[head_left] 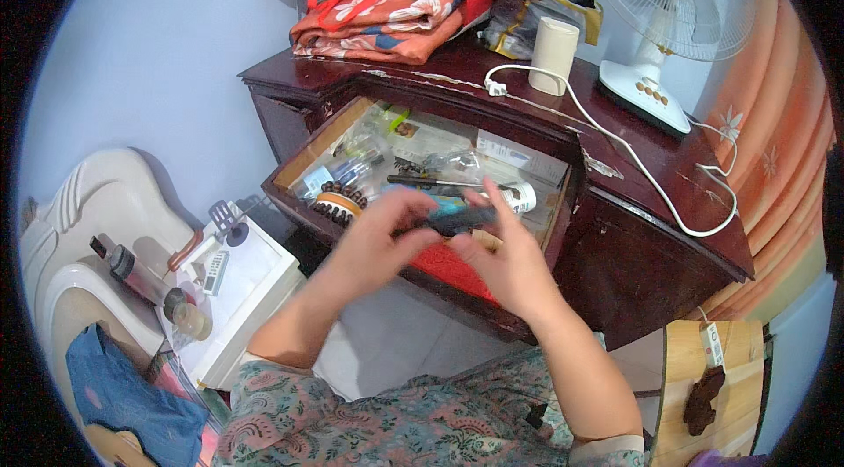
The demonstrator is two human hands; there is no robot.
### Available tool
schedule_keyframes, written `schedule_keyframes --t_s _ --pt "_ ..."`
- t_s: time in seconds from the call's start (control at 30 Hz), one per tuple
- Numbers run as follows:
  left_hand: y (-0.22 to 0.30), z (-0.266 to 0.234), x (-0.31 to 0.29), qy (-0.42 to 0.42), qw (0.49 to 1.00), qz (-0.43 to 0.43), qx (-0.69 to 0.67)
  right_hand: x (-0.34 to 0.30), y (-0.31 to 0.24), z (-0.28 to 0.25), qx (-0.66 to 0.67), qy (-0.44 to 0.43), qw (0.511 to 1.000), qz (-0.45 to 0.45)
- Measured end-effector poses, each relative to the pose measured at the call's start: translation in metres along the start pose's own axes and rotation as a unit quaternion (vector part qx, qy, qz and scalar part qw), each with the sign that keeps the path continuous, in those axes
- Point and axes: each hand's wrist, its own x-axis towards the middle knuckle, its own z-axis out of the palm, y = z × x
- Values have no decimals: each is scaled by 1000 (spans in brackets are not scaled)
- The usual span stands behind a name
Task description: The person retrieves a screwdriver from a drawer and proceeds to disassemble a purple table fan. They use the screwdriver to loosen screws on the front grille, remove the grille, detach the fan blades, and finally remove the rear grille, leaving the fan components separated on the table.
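Over the open drawer (290,194) of a dark red wooden cabinet, my left hand (382,234) and my right hand (510,269) hold a small dark, longish object (462,221) between them. Motion blur and my fingers hide what kind of thing it is. Both hands have curled fingers. Beneath them in the drawer lie a red cloth (453,269), a ring of dark beads (338,201) and a white bottle (519,196) on its side. Slim dark sticks (431,180), clear plastic packets (365,153) and a white box (519,150) are farther back.
On the cabinet top stand folded floral cloth (378,23), a cream cylinder (554,54), a white cable (615,137) and a fan (651,89). At left, a white bedside cabinet (255,291) holds a remote (215,272) and jars. A wooden stool (738,344) is at right.
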Motion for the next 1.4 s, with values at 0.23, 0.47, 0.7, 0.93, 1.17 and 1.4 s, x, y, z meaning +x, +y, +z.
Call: schedule_keyframes --t_s 0.23,0.47,0.7,0.93,1.17,1.4 --pt "-22 50 -42 125 953 193 199 -12 -24 -25 183 107 975 73" --pt "-65 82 -59 220 861 233 395 -40 -39 -77 226 224 945 81" --pt "-56 84 0 253 854 249 380 -71 -46 -106 215 312 924 59" --pt "-103 118 67 255 844 280 379 -110 -46 -127 234 378 894 59" --pt "-111 141 137 151 852 94 491 -152 -49 -141 226 404 884 57" --pt "-125 148 160 251 884 205 337 -206 -75 -162 201 499 841 59"
